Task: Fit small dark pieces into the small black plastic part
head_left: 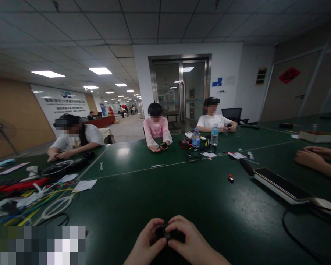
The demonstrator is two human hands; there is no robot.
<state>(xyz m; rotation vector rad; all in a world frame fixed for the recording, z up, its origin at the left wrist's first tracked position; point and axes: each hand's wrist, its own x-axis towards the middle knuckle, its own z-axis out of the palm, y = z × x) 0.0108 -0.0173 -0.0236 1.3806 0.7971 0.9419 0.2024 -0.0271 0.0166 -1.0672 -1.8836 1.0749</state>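
Both of my hands meet at the near edge of the green table (121,206), low in the middle of the head view. My left hand (150,239) curls its thumb and fingers around a small black object (165,232). From the other side, my right hand (186,235) grips the same object, with the two thumbs nearly touching on the near side. Most of the object is covered by the fingers and shadowed, so its kind cannot be made out. Beyond the hands, a small red and black item (231,178) lies on the table to the right.
On the left lie tangled cables (55,206) and a sheet of paper (85,185). Rightward is a flat device with a dark screen (283,184) and a black cable. Water bottles (214,135) stand farther back. Several people sit around; another person's hands (311,158) rest at right.
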